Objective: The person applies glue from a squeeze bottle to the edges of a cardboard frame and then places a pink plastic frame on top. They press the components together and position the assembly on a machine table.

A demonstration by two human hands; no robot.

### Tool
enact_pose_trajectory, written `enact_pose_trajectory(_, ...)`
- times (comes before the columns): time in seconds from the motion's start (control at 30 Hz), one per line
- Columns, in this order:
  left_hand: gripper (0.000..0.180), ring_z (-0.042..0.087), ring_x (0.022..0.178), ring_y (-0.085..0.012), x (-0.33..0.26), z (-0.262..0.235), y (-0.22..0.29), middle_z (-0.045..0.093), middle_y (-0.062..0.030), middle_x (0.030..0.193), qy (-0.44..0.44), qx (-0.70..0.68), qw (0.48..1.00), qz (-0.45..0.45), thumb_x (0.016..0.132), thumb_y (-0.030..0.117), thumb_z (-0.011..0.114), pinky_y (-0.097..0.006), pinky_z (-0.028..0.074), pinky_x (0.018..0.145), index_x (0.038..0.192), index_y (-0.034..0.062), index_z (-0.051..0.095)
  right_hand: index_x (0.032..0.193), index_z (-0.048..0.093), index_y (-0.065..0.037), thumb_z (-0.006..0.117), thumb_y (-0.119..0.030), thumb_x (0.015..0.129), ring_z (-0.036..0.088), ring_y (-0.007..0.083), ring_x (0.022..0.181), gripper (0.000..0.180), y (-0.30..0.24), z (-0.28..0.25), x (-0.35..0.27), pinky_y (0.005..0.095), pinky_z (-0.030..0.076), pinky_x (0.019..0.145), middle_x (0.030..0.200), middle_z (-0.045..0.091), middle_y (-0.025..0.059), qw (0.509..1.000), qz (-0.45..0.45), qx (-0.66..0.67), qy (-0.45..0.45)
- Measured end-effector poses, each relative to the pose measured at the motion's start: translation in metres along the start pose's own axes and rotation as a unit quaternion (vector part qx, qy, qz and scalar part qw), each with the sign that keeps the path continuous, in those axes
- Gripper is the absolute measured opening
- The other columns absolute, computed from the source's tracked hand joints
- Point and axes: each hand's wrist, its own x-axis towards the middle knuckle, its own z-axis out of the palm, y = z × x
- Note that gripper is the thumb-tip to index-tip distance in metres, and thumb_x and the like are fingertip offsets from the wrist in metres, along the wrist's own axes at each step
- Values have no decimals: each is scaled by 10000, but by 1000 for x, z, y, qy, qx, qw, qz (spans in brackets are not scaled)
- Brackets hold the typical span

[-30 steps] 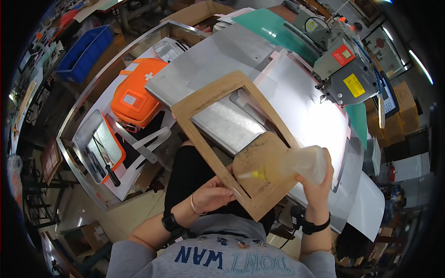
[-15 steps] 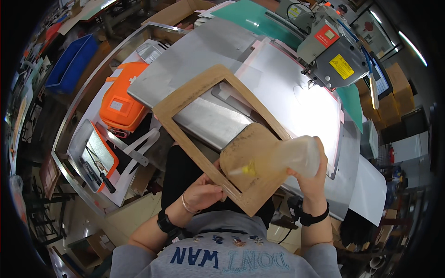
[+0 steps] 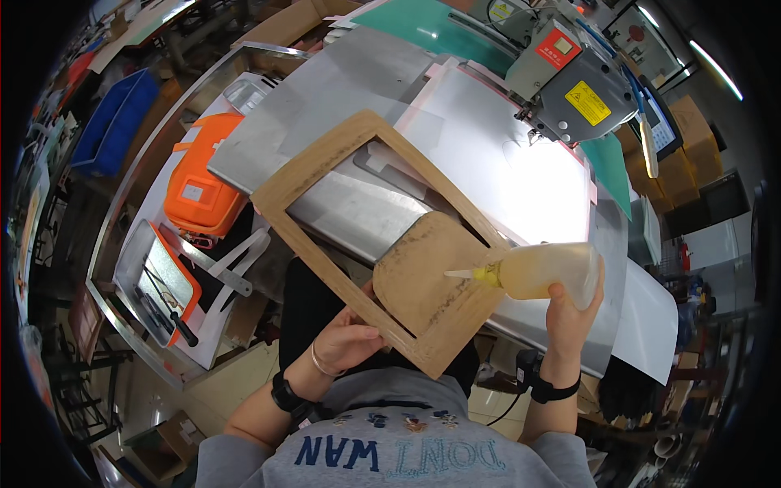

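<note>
My left hand (image 3: 348,342) grips the lower left edge of a flat brown frame (image 3: 325,272), which is tilted above my lap and the metal work surface. The frame has a large opening and a rounded brown panel (image 3: 423,285) at its lower right part. My right hand (image 3: 569,321) is wrapped round a clear squeeze bottle (image 3: 545,270) with amber liquid inside. The bottle lies nearly level, its yellow cap and pale nozzle pointing left over the rounded panel. Whether the nozzle touches the panel I cannot tell.
A sewing-type machine head (image 3: 573,102) stands at the far right over a brightly lit white sheet (image 3: 488,130) on the metal surface (image 3: 277,154). At left are an orange case (image 3: 203,175), an orange-rimmed tray (image 3: 194,289) with tools, and a blue bin (image 3: 122,114).
The bottle, blurred before, has moved right and settled nearly level, nozzle still leftward. My right hand has moved right with it. The frame has shifted slightly left in the view.
</note>
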Motion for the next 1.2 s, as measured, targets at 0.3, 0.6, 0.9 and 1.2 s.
enact_pose_trajectory(0.3,836,379,1226,-233,-1,3,1,365,-62,1335,9,19,1000,-6,703,-36,579,-416,324,989,1396,154,152,1150,419,31,738,-464,661,525,159,934,765,18,-13,-28,289,433,790,1017,533,83,992,-28,-120,37)
enact_pose_trajectory(0.6,852,368,1233,-232,-5,3,4,358,-68,1339,-4,30,1000,-2,699,-29,582,-407,322,990,1400,139,129,1257,344,28,775,-199,637,530,191,970,789,23,-7,-25,296,440,825,1070,520,101,994,-11,-99,44)
enact_pose_trajectory(0.9,854,360,1238,-230,-7,6,6,344,-66,1347,6,45,999,-7,698,-9,593,-401,320,991,1401,130,128,1082,448,-1,744,-424,680,531,149,903,654,5,3,-23,276,426,779,984,548,68,988,-47,-122,-83)
enact_pose_trajectory(1.2,823,374,1231,-226,-9,-3,7,345,-66,1350,-17,28,999,-13,721,-40,577,-405,327,989,1400,131,144,989,467,-7,773,-510,578,529,115,849,718,-12,26,-24,242,425,746,889,547,43,996,37,-51,-57)
